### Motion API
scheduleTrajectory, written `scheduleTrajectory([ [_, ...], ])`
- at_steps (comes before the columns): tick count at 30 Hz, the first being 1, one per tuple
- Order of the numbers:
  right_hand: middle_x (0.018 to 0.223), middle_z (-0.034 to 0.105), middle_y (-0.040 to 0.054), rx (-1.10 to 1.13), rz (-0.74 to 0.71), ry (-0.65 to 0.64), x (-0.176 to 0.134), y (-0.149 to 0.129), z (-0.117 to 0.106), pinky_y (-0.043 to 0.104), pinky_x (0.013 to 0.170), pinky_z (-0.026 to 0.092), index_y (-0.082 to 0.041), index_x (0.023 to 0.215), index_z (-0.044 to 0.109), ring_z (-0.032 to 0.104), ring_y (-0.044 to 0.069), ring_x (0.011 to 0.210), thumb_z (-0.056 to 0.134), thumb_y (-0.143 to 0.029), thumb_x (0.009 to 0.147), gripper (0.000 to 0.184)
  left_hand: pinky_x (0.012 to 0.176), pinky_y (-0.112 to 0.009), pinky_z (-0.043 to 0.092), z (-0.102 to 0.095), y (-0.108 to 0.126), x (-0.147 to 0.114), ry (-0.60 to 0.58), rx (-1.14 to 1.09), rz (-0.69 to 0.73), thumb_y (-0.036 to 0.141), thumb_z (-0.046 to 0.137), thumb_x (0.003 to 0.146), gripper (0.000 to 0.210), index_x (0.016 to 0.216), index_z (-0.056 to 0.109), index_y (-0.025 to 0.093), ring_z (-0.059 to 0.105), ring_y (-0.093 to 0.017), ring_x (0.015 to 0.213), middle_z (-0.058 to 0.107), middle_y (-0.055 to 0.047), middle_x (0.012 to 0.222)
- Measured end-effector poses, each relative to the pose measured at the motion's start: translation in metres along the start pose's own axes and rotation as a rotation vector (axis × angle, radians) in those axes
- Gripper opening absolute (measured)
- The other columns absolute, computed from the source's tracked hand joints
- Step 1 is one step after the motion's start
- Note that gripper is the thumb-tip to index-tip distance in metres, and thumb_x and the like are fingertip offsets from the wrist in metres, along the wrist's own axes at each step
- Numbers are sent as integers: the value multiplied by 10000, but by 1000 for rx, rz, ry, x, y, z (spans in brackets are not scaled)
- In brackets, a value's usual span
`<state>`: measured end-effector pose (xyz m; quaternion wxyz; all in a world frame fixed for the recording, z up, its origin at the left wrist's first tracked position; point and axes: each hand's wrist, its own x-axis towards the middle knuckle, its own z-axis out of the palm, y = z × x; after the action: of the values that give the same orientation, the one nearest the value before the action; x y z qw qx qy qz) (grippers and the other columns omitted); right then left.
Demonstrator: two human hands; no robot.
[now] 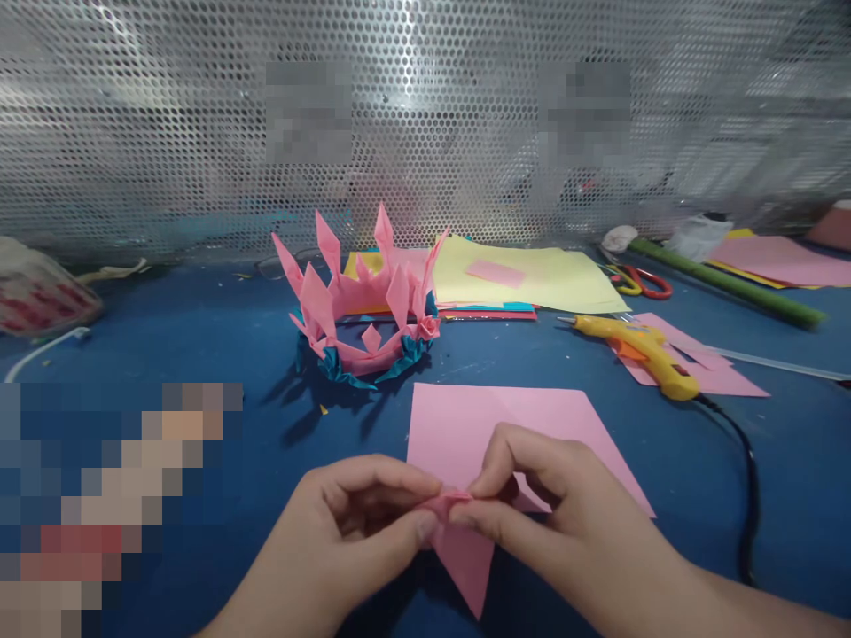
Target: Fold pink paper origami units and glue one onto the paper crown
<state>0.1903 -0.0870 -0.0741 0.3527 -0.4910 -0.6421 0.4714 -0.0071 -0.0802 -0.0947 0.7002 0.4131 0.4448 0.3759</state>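
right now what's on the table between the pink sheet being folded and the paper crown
Nothing: in the head view only bare blue table lies between the pink sheet and the paper crown.

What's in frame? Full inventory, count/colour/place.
pink paper sheet: 1, pink, front centre on the blue table, near corner pinched by both hands
paper crown: 1, pink with teal trim, centre
paper stack: 1, mostly yellow, behind centre-right
glue gun: 1, yellow, right, on pink scraps
scissors: 1, red and yellow handles, right rear
green rod: 1, far right
mesh screen: 1, silver, back
left hand: 1, pinching the sheet
right hand: 1, pinching the sheet
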Motion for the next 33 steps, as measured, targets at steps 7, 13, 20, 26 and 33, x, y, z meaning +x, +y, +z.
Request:
scheduleTrajectory([
  [7, 677, 698, -27, -167, -312, 34, -2, 6, -1, 164, 596, 483, -194, 771, 708, 609, 92, 594, 742, -234, 880, 121, 532, -143, 524, 9, 10, -1, 48, 17, -39, 166, 929, 561, 127, 614, 818, 196, 651, -101, 533, 764, 6, 565],
  [13, 667, 727, 0, -30, -57, -64, 1, 2, 1, 147, 572, 513, -169, 752, 722, 650, 104, 599, 703, -291, 881, 179, 588, -160, 541, 3, 5, 5, 112, 56, 65, 187, 916, 580, 157, 663, 783, 195, 683, -124, 612, 765, 16, 629],
  [20, 598, 648, -21, -363, -323, -11, 1, 7, -2, 157, 495, 393, -155, 654, 649, 529, 75, 520, 682, -230, 927, 285, 608, -152, 516, 5, 6, 4, 56, 92, 71, 151, 886, 607, 156, 662, 745, 190, 654, -105, 622, 730, 38, 623],
  [26, 677, 640, -19, -390, -390, -38, 1, 8, -2, 188, 563, 433, -180, 747, 628, 557, 101, 594, 652, -232, 923, 186, 613, -163, 501, 5, 9, 1, 62, 77, 49, 243, 872, 669, 167, 657, 718, 180, 662, -114, 623, 751, 13, 634],
  [33, 768, 725, -3, -169, -68, -38, 4, 5, -1, 199, 637, 531, -196, 859, 672, 661, 126, 674, 580, -142, 873, 108, 715, -182, 515, 7, 8, 3, 40, 0, 52, 326, 888, 722, 331, 680, 584, 204, 712, -132, 759, 785, 26, 760],
])
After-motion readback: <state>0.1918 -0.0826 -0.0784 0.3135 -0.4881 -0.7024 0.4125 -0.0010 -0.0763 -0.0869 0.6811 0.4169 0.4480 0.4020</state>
